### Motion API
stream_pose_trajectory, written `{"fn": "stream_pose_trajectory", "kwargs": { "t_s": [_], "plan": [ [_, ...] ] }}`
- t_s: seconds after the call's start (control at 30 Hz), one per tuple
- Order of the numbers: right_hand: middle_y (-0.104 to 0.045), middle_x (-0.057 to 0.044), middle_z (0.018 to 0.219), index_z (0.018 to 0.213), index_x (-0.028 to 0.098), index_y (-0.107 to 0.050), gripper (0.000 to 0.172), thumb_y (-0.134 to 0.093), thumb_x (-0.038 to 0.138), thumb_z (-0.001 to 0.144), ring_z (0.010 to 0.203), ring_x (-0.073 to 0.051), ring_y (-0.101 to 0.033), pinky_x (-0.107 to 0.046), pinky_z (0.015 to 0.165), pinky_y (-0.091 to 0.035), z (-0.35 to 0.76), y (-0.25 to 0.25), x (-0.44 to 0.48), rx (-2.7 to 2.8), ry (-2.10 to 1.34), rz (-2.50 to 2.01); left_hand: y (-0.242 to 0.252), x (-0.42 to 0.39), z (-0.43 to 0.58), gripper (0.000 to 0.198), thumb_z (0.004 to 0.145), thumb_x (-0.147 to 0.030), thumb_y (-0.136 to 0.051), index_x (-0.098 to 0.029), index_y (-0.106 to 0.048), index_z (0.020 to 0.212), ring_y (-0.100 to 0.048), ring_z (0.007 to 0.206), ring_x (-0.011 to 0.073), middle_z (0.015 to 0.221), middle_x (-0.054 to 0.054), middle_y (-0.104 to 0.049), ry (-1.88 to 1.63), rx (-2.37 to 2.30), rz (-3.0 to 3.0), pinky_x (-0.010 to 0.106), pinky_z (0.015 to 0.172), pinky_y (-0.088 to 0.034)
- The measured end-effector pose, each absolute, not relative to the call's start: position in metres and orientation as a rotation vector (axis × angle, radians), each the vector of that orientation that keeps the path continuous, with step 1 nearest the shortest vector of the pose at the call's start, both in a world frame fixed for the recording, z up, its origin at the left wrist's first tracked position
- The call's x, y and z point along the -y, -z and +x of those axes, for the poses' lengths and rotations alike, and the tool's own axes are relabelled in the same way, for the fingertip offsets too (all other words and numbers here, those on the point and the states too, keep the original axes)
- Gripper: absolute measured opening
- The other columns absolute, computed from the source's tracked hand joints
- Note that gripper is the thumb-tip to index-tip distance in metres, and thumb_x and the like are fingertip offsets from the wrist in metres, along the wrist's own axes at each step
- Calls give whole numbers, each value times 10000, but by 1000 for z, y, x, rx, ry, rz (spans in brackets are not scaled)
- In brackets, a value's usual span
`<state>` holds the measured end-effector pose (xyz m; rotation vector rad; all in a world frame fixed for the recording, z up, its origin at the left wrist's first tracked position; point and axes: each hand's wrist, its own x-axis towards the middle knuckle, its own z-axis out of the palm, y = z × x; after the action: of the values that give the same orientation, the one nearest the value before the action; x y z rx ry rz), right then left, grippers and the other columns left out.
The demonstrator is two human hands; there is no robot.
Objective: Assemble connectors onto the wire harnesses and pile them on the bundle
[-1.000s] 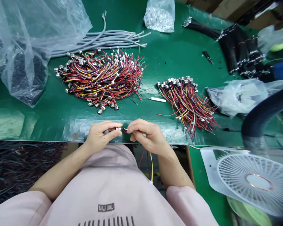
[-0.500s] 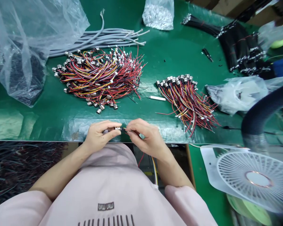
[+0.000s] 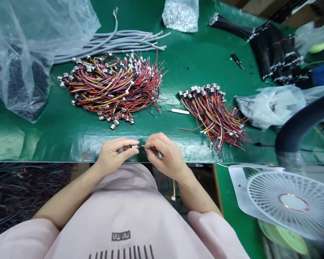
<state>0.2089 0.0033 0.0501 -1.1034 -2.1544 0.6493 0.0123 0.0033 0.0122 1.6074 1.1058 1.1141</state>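
Observation:
Between the thumb and index finger of my left hand [image 3: 115,153] is a small silver metal connector [image 3: 135,146]. My right hand [image 3: 163,153] pinches the thin wires [image 3: 142,146] that leave the connector on its right side. Red, yellow and white wires [image 3: 174,187] hang below my right hand, with a small white plug [image 3: 173,198] at their end. Both hands are at the table's front edge. Beyond them lies a large pile of wired connectors [image 3: 113,86]. A smaller pile of the same wired connectors [image 3: 210,111] lies to the right. My fingers hide part of the held wires.
A white pen-like stick [image 3: 179,111] lies between the piles. Behind are grey cables [image 3: 135,39], plastic bags [image 3: 180,16] and black cable bundles [image 3: 272,50]. At right stand a black flexible hose [image 3: 302,122] and a white fan [image 3: 294,201]. The green table [image 3: 54,140] ends just before my body.
My right hand has shifted slightly on the wires, and its fingers have turned a little. The hanging wires have swung left and their white plug sits higher. My left hand stays on the connector.

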Motion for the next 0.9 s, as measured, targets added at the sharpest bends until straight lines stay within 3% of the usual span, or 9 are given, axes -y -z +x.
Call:
{"fn": "stream_pose_trajectory", "kwargs": {
  "t_s": [0.37,0.57,0.7,0.9],
  "plan": [
    [-592,-51,901,878,213,-555,150,-486,81,861,855,-147,-587,-258,711,-506,207,-50,-9,2177,-674,-1003,-14,-5,12,222,782,-370,-732,-182,-789,884,-607,547,115,755,55,-757,-1022,-1102,1516,205,517,-478],
    [-581,-81,1017,921,215,-519,121,-571,142,840,936,-175,-582,-280,735,-523,214,-53,-7,2268,-685,-981,-17,-5,14,242,753,-347,-752,-143,-783,879,-630,520,131,645,47,-726,-1006,-1145,1314,213,489,-497],
    [-582,-81,988,887,219,-518,122,-508,102,856,873,-167,-582,-263,672,-513,212,-47,-4,2286,-566,-1065,-19,-5,14,246,743,-353,-759,-147,-781,876,-646,541,137,674,50,-736,-994,-1137,1281,220,503,-516],
    [-590,-69,944,852,214,-540,131,-512,87,836,849,-156,-593,-261,677,-518,212,-49,-6,2206,-652,-1016,-15,-5,13,233,745,-352,-761,-162,-792,878,-648,566,139,741,71,-764,-983,-1119,1386,223,539,-526]
  ]
}}
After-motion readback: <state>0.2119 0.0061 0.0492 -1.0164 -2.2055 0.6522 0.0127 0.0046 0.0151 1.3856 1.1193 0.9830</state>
